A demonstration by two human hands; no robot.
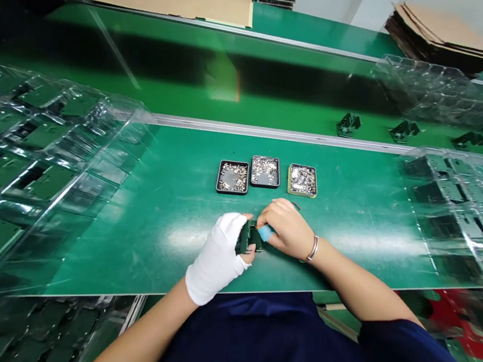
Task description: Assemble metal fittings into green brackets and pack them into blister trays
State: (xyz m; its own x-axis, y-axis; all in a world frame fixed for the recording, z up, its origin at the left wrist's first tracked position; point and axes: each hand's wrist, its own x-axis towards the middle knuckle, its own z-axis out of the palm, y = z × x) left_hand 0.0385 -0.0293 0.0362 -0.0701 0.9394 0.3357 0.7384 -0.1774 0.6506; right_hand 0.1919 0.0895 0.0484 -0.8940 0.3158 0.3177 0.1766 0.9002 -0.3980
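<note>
My left hand [221, 254], in a white glove with bare fingertips, is closed around a dark green plastic part [245, 238] just above the bench's front edge. My right hand [288, 228] is bare except for blue covering on a digit, and a bracelet circles its wrist. Its fingers pinch together at the right side of the green part; whatever they hold there is too small or hidden to tell. Beyond the hands lie three small trays of shiny metal pieces: a left black tray [223, 191], a middle dark tray [265, 184] and a yellowish-edged tray [290, 188].
Clear plastic trays [82, 188] with green parts are stacked at left, and more blister trays [463, 219] stand at right. A metal rail [234, 132] crosses behind the small trays. Several dark green parts [349, 125] sit beyond it. Cardboard sheets [442, 33] are piled at back right.
</note>
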